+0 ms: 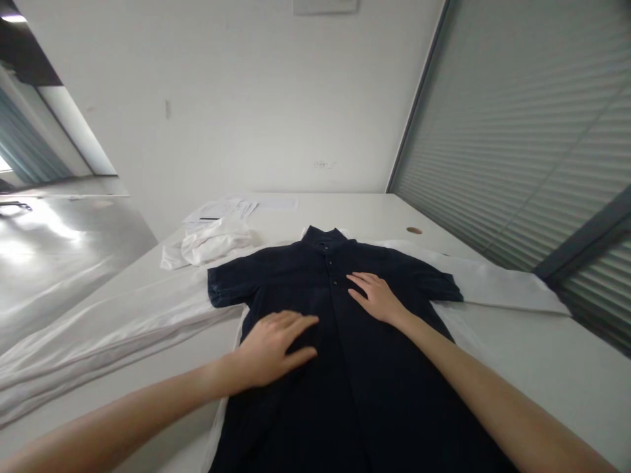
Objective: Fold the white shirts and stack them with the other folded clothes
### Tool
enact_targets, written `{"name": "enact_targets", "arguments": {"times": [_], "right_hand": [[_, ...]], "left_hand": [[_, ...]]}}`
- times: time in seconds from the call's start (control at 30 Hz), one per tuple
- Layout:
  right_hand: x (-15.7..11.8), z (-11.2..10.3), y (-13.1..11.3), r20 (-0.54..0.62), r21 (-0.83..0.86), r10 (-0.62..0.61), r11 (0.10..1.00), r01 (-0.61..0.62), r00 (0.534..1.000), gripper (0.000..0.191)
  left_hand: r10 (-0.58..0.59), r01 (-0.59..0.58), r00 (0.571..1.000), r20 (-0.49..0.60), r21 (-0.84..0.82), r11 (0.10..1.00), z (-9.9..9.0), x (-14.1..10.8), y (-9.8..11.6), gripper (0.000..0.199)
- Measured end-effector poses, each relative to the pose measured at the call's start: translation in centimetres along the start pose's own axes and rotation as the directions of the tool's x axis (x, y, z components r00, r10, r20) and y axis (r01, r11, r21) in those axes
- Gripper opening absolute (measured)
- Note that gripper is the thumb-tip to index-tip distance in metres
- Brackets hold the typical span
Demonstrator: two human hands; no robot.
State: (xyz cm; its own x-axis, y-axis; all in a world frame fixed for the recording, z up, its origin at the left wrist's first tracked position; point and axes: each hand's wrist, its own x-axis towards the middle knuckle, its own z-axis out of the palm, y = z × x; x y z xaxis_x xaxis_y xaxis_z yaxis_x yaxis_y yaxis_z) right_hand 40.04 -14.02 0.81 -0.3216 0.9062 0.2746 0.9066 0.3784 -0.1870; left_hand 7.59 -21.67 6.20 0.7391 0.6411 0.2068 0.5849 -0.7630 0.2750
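Observation:
A dark navy short-sleeved shirt (300,282) lies spread front side up, its collar pointing away from me and its button strip running down the middle. Beneath it is a white long-sleeved garment (497,282), whose sleeves stretch out to both sides. My left hand (276,345) is over the left half of the navy shirt, fingers extended and thumb apart. On the right of the button strip, higher up the chest, my right hand (373,295) rests palm down with its fingers spread. Neither hand grips anything. The shirt's lower hem is out of view.
Everything lies on a white table (345,209) that meets a white wall (276,98). A crumpled white cloth (214,242) and some papers (224,209) are at the back left. A round hole (414,230) is in the tabletop. Window blinds (532,131) border the right side.

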Motion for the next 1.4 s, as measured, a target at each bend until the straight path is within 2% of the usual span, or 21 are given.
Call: {"name": "enact_targets", "arguments": {"times": [0.07, 0.1, 0.17, 0.23, 0.3, 0.33, 0.4, 0.47, 0.57, 0.67, 0.73, 0.77, 0.83, 0.9, 0.97, 1.03, 1.13, 1.23, 1.3, 1.33, 1.4], "right_hand": [[0.1, 0.1, 0.1, -0.008, 0.002, 0.008, 1.0, -0.008, 1.0, 0.051], [0.1, 0.1, 0.1, -0.01, 0.002, 0.012, 1.0, -0.011, 1.0, 0.051], [0.2, 0.1, 0.0, -0.015, 0.001, 0.016, 1.0, -0.016, 1.0, 0.05], [0.2, 0.1, -0.1, -0.019, -0.001, 0.019, 1.0, -0.019, 1.0, 0.05], [0.1, 0.1, -0.1, -0.025, -0.001, 0.024, 1.0, -0.024, 0.999, 0.049], [0.1, 0.2, -0.2, -0.026, 0.001, 0.027, 1.0, -0.027, 0.999, 0.049], [0.0, 0.2, -0.2, -0.028, 0.008, 0.03, 1.0, -0.03, 0.999, 0.049], [-0.1, 0.2, -0.2, -0.029, 0.012, 0.032, 0.999, -0.032, 0.999, 0.048], [-0.1, 0.2, -0.2, -0.027, 0.013, 0.034, 0.999, -0.034, 0.999, 0.049], [-0.1, 0.2, -0.2, -0.017, 0.019, 0.044, 0.999, -0.044, 0.999, 0.049], [0.0, 0.1, -0.3, -0.01, 0.02, 0.059, 0.998, -0.059, 0.998, 0.049], [0.0, 0.0, -0.4, -0.007, 0.019, 0.066, 0.998, -0.066, 0.998, 0.049], [0.1, -0.1, -0.6, -0.003, 0.014, 0.072, 0.997, -0.072, 0.997, 0.048], [0.1, -0.2, -0.9, -0.001, 0.002, 0.07, 0.998, -0.07, 0.998, 0.046], [0.1, -0.3, -1.2, -0.007, -0.014, 0.071, 0.997, -0.071, 0.997, 0.045], [0.0, -0.4, -1.5, -0.021, -0.027, 0.072, 0.997, -0.072, 0.997, 0.044], [-0.2, -0.7, -2.0, -0.047, -0.046, 0.061, 0.997, -0.063, 0.997, 0.04], [-0.3, -1.6, -3.0, -0.123, -0.014, 0.061, 0.998, -0.064, 0.991, 0.034], [-0.4, -2.6, -4.3, -0.194, 0.159, 0.1, 0.985, -0.069, 0.976, 0.033], [-0.4, -3.2, -5.0, -0.205, 0.31, 0.124, 0.949, -0.056, 0.971, 0.036], [-0.7, -4.6, -6.8, -0.159, 0.652, 0.143, 0.758, -0.005, 0.977, 0.049]], "left_hand": [[-0.147, 0.171, 0.959, -0.242, 0.083, 0.982, -2.7, 2.1, -4.0, 0.048], [-0.217, 0.273, 0.909, -0.356, 0.116, 0.955, -4.2, 3.2, -6.4, 0.049], [-0.388, 0.5, 0.786, -0.482, 0.126, 0.857, -6.9, 4.8, -11.6, 0.063], [-0.603, 0.714, 0.638, -0.48, 0.073, 0.697, -8.8, 5.7, -16.5, 0.089], [-0.754, 0.828, 0.518, -0.404, 0.015, 0.561, -9.6, 5.8, -20.4, 0.109], [-0.806, 0.862, 0.472, -0.356, -0.002, 0.506, -9.6, 5.7, -21.9, 0.116], [-0.866, 0.894, 0.429, -0.257, -0.018, 0.448, -9.2, 5.5, -23.9, 0.125], [-0.89, 0.904, 0.417, -0.186, -0.015, 0.427, -8.6, 5.3, -24.9, 0.125], [-0.891, 0.905, 0.422, -0.165, 0.021, 0.425, -8.0, 5.3, -25.4, 0.11], [-0.87, 0.896, 0.438, -0.229, 0.034, 0.442, -7.7, 5.3, -24.9, 0.091], [-0.851, 0.895, 0.425, -0.31, 0.004, 0.446, -7.6, 5.2, -24.3, 0.079], [-0.842, 0.895, 0.408, -0.352, -0.027, 0.445, -7.7, 5.1, -23.9, 0.073], [-0.838, 0.895, 0.335, -0.43, -0.133, 0.426, -8.1, 4.7, -23.0, 0.066], [-0.836, 0.883, 0.25, -0.488, -0.24, 0.404, -8.9, 4.4, -22.2, 0.065], [-0.802, 0.845, 0.194, -0.565, -0.318, 0.429, -10.2, 4.2, -21.3, 0.067], [-0.718, 0.764, 0.198, -0.667, -0.354, 0.539, -11.8, 4.2, -20.2, 0.066], [-0.528, 0.561, 0.259, -0.809, -0.319, 0.764, -14.1, 5.1, -17.8, 0.059], [-0.34, 0.397, 0.307, -0.889, -0.205, 0.895, -15.6, 6.8, -14.1, 0.06], [-0.219, 0.314, 0.368, -0.904, -0.1, 0.944, -15.9, 7.9, -11.0, 0.06], [-0.163, 0.272, 0.421, -0.892, -0.047, 0.961, -15.8, 8.3, -9.3, 0.059], [-0.077, 0.189, 0.514, -0.855, 0.025, 0.982, -14.9, 8.7, -5.6, 0.06]]}}
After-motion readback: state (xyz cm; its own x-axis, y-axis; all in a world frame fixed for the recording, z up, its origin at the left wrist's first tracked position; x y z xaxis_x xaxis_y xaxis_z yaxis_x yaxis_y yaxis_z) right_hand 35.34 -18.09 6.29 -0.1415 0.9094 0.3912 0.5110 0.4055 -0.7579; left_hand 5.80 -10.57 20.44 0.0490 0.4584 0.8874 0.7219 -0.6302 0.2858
